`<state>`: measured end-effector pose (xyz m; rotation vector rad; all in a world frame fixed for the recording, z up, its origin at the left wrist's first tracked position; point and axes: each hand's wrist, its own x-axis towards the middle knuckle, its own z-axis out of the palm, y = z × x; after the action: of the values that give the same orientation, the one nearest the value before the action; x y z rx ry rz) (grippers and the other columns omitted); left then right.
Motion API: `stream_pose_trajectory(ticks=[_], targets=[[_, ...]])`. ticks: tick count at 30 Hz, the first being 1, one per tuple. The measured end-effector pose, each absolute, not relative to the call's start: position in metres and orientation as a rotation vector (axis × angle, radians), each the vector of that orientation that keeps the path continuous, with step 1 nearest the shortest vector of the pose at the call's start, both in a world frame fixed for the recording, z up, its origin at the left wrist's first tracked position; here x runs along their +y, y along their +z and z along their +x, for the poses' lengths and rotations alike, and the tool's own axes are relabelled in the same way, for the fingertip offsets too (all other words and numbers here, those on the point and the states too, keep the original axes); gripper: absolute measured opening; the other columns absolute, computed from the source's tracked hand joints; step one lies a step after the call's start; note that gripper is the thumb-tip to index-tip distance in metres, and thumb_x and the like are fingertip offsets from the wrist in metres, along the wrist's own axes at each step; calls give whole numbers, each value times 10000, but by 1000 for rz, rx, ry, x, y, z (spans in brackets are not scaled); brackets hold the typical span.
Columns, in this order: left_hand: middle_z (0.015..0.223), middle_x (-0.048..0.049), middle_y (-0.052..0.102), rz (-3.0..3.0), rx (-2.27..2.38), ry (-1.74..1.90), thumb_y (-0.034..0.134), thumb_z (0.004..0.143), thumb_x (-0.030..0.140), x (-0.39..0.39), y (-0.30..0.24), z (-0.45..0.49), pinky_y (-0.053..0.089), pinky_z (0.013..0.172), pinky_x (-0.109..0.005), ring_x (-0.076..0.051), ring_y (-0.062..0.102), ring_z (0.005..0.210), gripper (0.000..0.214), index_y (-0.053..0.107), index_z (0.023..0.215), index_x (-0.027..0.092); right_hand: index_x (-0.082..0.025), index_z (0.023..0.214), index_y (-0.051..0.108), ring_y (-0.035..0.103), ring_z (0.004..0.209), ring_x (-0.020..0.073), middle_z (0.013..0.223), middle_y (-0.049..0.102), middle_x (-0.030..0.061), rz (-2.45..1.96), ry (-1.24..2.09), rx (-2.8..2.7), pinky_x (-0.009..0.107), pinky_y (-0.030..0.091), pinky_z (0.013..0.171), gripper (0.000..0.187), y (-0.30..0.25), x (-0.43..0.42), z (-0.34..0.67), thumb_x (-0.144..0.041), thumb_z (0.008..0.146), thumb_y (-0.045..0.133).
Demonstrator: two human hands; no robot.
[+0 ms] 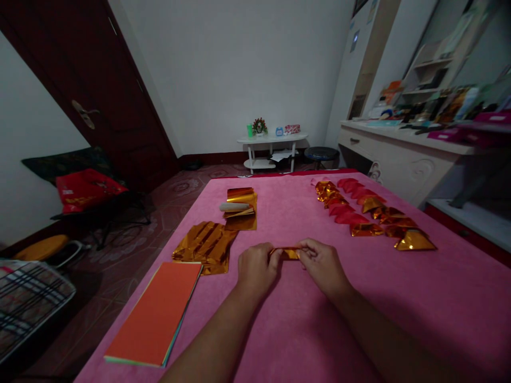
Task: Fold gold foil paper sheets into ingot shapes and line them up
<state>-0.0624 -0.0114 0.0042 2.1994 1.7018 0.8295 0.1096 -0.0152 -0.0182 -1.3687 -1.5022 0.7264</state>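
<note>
Across a pink cloth-covered bench (287, 324), one narrow folded strip of shiny gold foil (290, 254) is held between two bare hands, near the middle and above the cloth. Its left end is pinched by the left hand (255, 266), its right end by the right hand (323, 265); each grip is closed down narrowly on the foil, thumb against fingers.

To the left, three groups of material are laid out. One stack of oblong paper sheets (157, 314), orange on top with green and yellow edges showing, is set nearest; its sheets cannot be counted. Just beyond it, one pile of creased gold foil sheets (205, 242) is spread, and beside that pile one partly curled length of gold foil (246, 218) is seen with one pale grey rod-like piece (235, 207) across it.

On the right side, folded gold and red foil pieces (415, 240) are ranged in two slanting rows; they are overlapped, so an exact count cannot be given. Behind the bench, one black round stool (321, 153) and one white two-tier stand (273, 139) are seen.
</note>
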Motion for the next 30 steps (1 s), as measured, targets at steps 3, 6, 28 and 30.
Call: stream_pose_trajectory(ticks=[3,6,28,30], targets=[[724,-81,703,2311,1737,708,443,890,353,-13,5,-62,270,562,-272,-195,624,666,319,672,735,194,-219,813,633,596,599,159,673,651,12,-1445,585,-1586,247,427,543,131,-17,-15,109,-286,822,521],[757,-82,713,2344,1779,599,407,910,388,-14,6,-61,285,578,-277,-201,638,701,360,679,769,199,-215,750,620,592,619,159,696,658,27,-1587,408,-1780,254,397,577,222,-10,-17,108,-320,876,470],[755,-102,730,2256,2004,524,217,967,453,-18,9,-46,284,554,-294,-212,660,677,604,737,791,200,-212,785,628,665,684,187,764,724,48,-2058,-125,-1896,284,275,566,317,5,-30,88,-318,957,384],[748,-98,731,2258,1988,536,223,968,447,-18,9,-46,270,551,-295,-208,657,666,598,739,790,203,-219,786,627,662,673,185,755,723,41,-2062,-137,-1886,284,270,559,316,4,-31,88,-324,957,383]])
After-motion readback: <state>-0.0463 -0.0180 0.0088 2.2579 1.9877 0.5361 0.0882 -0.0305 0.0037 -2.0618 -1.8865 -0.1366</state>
